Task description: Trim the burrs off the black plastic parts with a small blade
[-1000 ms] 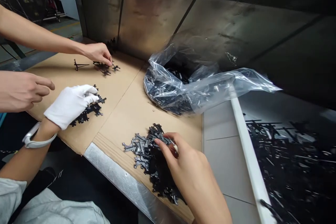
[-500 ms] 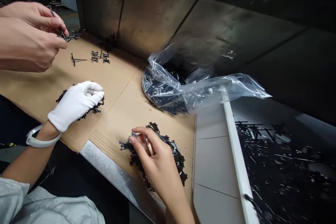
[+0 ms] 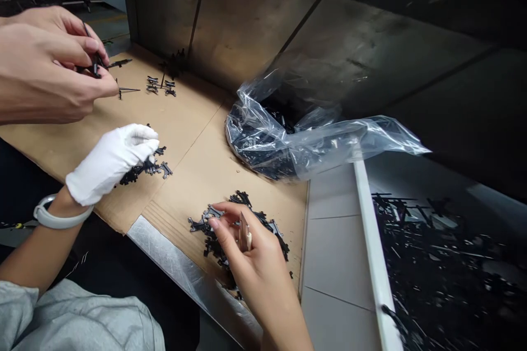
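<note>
My left hand, in a white glove, is over a pile of small black plastic parts. Its fingers are curled together at the far side of that pile; what they pinch, if anything, is hidden. My bare right hand is above a second pile of black plastic parts. Tucked in its curled fingers is a small, flat, brownish blade-like tool. The thumb and index finger almost meet beside a black part, and I cannot tell whether they grip it.
Another person's hands hold a thin black piece at upper left. Black parts on a sprue lie on the cardboard. Behind stands a clear plastic bag of black parts. A white-edged bin with black pieces is at right.
My left hand has shifted slightly left, showing more of its pile. In my right hand the tool has turned, showing a flat side. The other person's hands have moved a little right and down.
</note>
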The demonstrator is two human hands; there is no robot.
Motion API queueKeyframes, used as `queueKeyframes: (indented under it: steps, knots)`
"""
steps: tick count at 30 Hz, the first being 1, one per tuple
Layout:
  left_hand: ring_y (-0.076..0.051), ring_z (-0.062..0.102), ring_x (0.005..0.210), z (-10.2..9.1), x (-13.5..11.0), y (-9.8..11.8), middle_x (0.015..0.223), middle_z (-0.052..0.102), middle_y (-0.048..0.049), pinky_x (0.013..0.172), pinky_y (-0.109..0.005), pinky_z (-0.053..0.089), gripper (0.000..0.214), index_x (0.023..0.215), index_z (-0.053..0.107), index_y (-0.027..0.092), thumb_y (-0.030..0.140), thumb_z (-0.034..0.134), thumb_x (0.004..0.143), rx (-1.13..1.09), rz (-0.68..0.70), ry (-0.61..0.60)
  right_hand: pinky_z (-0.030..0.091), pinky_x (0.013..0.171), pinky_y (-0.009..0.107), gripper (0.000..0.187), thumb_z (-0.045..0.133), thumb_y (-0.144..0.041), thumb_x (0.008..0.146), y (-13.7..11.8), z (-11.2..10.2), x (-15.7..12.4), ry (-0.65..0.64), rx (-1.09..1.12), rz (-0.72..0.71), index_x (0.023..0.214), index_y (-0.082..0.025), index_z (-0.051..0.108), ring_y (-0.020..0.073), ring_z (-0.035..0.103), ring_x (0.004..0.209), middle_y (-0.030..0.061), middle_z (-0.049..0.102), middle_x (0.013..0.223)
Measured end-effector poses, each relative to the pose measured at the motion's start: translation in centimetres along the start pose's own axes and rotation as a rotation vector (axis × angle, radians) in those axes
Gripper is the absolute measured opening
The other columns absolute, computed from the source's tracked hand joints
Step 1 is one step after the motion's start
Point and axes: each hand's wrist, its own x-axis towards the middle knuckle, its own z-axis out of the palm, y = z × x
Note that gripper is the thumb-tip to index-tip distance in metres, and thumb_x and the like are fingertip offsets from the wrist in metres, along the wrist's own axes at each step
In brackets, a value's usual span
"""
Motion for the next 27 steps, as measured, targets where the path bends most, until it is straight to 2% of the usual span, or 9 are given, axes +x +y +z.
queueKeyframes:
  steps: [2,5,7,9,13,16,18,20,27]
  knots:
    - [-0.01,0.054,0.06,2.0,-1.6,0.8,0.067,0.061,0.0028,0.056,-0.019,0.042,0.029,0.084,0.064,0.018,0.037,0.077,0.066,-0.221,-0.071,-0.083,0.044,0.053,0.023,0.021,0.067,-0.035,0.09,-0.3,0.6,-0.2,-0.025,0.152,0.019,0.106,-0.022,0.068,0.0113,0.053,0.058,-0.0016,0.061,0.076]
    - [-0.007,0.055,0.061,5.5,-4.1,1.0,0.068,0.059,0.0048,0.056,-0.014,0.043,0.032,0.084,0.063,0.018,0.034,0.083,0.065,-0.527,-0.208,-0.162,0.041,0.049,0.021,0.039,0.075,-0.031,0.083,-0.7,1.5,-0.3,-0.029,0.395,0.032,0.119,-0.026,0.063,0.0065,0.044,0.051,-0.0031,0.061,0.082]
    - [-0.006,0.053,0.059,7.3,-5.5,0.7,0.069,0.057,0.0056,0.053,-0.012,0.043,0.033,0.082,0.061,0.019,0.036,0.084,0.066,-0.647,-0.304,-0.22,0.04,0.048,0.02,0.037,0.078,-0.026,0.08,-0.7,1.6,-0.4,0.042,0.45,0.014,0.114,-0.026,0.064,0.0046,0.042,0.049,-0.0032,0.062,0.082]
    - [-0.005,0.049,0.058,8.1,-6.4,0.5,0.069,0.053,0.0061,0.053,-0.012,0.043,0.032,0.08,0.058,0.019,0.039,0.082,0.069,-0.69,-0.343,-0.274,0.036,0.046,0.019,0.022,0.076,-0.023,0.082,-0.5,1.3,-0.5,0.081,0.457,-0.011,0.103,-0.024,0.067,0.0044,0.041,0.047,-0.005,0.059,0.072]
    - [-0.004,0.048,0.058,7.0,-7.0,0.5,0.071,0.054,0.0053,0.054,-0.011,0.042,0.03,0.081,0.059,0.019,0.045,0.074,0.081,-0.5,-0.299,-0.46,0.024,0.04,0.017,0.008,0.072,-0.027,0.088,0.2,0.3,-0.7,0.102,0.562,-0.021,0.094,-0.022,0.069,0.0037,0.032,0.042,-0.0072,0.054,0.06]
    - [-0.005,0.043,0.049,5.6,-6.9,0.5,0.062,0.057,0.0053,0.047,-0.014,0.036,0.026,0.083,0.058,0.019,0.043,0.067,0.087,-0.375,-0.323,-0.772,0.02,0.039,0.018,0.009,0.072,-0.03,0.09,0.4,0.1,-0.7,0.107,0.615,0.003,0.089,-0.021,0.068,0.0039,0.027,0.042,-0.0092,0.047,0.054]
    - [-0.005,0.041,0.047,5.1,-6.9,0.4,0.058,0.055,0.0054,0.045,-0.015,0.032,0.024,0.077,0.057,0.018,0.038,0.065,0.088,-0.34,-0.32,-0.924,0.021,0.038,0.018,0.011,0.071,-0.03,0.09,0.1,0.3,-0.6,0.083,0.607,0.021,0.086,-0.02,0.067,0.0047,0.029,0.043,-0.0092,0.045,0.053]
    - [-0.005,0.043,0.049,5.0,-6.9,0.1,0.058,0.055,0.0056,0.046,-0.015,0.033,0.025,0.072,0.055,0.018,0.035,0.065,0.088,-0.293,-0.3,-0.949,0.023,0.038,0.018,0.012,0.071,-0.029,0.089,-0.2,0.5,-0.6,0.073,0.592,0.028,0.084,-0.019,0.065,0.0052,0.031,0.044,-0.0085,0.046,0.055]
    - [-0.005,0.042,0.053,5.5,-7.1,-0.6,0.062,0.054,0.0063,0.05,-0.014,0.038,0.02,0.074,0.056,0.018,0.03,0.055,0.09,-0.211,-0.168,-0.877,0.027,0.04,0.019,0.008,0.069,-0.025,0.088,-0.5,0.7,-0.5,0.047,0.599,0.022,0.085,-0.02,0.063,0.0053,0.033,0.044,-0.009,0.046,0.057]
